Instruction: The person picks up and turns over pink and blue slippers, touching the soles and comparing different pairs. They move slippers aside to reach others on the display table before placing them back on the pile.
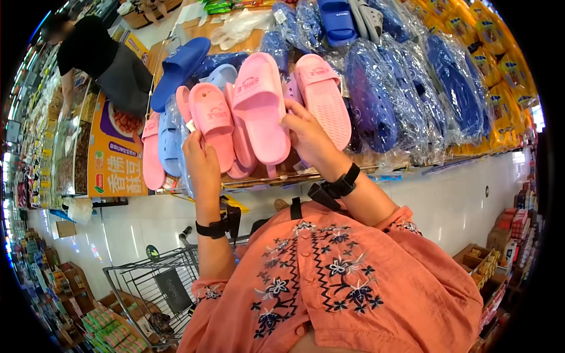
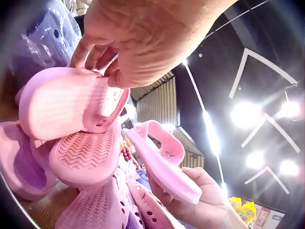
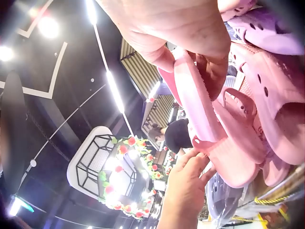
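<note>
My right hand [image 1: 310, 134] grips a pink slide slipper [image 1: 259, 109] marked SMILE by its edge, lifted toe up over the display. In the right wrist view, the right hand's [image 3: 181, 28] thumb and fingers lie on either side of that slipper's edge. My left hand [image 1: 202, 163] pinches the side of another pink slipper [image 1: 212, 112], which has the same lettering and leans among the others. In the left wrist view, the left hand's [image 2: 138, 45] fingers curl at this slipper's edge by the strap. A small white tag [image 1: 190, 125] shows beside its fingertips.
Pink slippers [image 1: 322, 100] and blue slippers [image 1: 179, 67] crowd the display around both hands. Plastic-wrapped dark blue clogs [image 1: 371, 97] fill the right side, with yellow packets [image 1: 500, 106] beyond. A shopping cart [image 1: 168, 282] stands at lower left. Another person [image 1: 97, 53] leans over bins at upper left.
</note>
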Demonstrator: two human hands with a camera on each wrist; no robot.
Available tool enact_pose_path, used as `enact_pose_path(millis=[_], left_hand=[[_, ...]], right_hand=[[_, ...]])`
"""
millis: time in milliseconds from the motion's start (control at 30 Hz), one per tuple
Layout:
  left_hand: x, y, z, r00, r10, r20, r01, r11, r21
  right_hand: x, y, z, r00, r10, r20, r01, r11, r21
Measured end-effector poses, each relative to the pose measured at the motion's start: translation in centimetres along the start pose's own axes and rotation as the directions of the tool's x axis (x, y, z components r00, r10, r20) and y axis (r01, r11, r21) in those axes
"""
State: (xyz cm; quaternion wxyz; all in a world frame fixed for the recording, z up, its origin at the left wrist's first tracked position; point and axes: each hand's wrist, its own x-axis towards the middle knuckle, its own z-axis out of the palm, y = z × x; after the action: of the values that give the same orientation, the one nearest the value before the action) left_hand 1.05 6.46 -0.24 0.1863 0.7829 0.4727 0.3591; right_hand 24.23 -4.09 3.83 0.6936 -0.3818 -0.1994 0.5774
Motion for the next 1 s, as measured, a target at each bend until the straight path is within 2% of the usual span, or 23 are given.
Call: enact_pose_path(millis=[100,200,300,400,500,600,700,800,900,1000], left_hand=[[-0.4,-0.2,-0.9,1.0,0.019,0.0,-0.019,1.0,-0.019],[-0.7,0.0,-1.4,0.994,-0.108,0.019,0.11,0.987,-0.121],[-0.9,-0.3,-1.7,0.992,-0.123,0.022,0.125,0.981,-0.151],[-1.3,0.8,-2.3,0.98,-0.197,-0.009,0.192,0.963,-0.188],[-1.6,2.5,-3.3,0.976,-0.214,-0.038,0.194,0.939,-0.285],[-1.8,3.2,-3.6,0.979,-0.2,0.046,0.198,0.856,-0.477],[-2.0,5.3,-3.7,0.951,-0.224,0.211,0.308,0.696,-0.648],[-2.0,5.7,-3.9,0.911,-0.18,0.371,0.407,0.54,-0.737],[-2.5,5.4,-3.2,0.915,-0.234,0.328,0.402,0.487,-0.775],[-2.7,4.8,-3.2,0.919,-0.303,0.253,0.37,0.441,-0.817]], right_hand=[[0.0,0.1,-0.2,0.999,0.049,0.008,-0.049,0.999,0.01],[0.4,0.5,-0.2,0.999,0.045,0.015,-0.046,0.999,0.022],[0.2,0.3,0.5,0.999,0.027,0.042,-0.028,0.999,0.029],[0.1,0.3,0.8,0.997,0.02,0.077,-0.025,0.997,0.071],[0.5,0.8,0.5,0.994,0.037,0.102,-0.045,0.996,0.08],[0.6,0.9,1.1,0.987,0.048,0.153,-0.069,0.989,0.134],[0.4,0.4,2.3,0.982,0.087,0.165,-0.111,0.984,0.142],[0.3,0.7,3.2,0.968,0.082,0.235,-0.12,0.981,0.154],[0.4,1.5,3.7,0.959,0.077,0.271,-0.094,0.994,0.049],[0.2,1.7,3.9,0.948,0.135,0.289,-0.108,0.988,-0.108]])
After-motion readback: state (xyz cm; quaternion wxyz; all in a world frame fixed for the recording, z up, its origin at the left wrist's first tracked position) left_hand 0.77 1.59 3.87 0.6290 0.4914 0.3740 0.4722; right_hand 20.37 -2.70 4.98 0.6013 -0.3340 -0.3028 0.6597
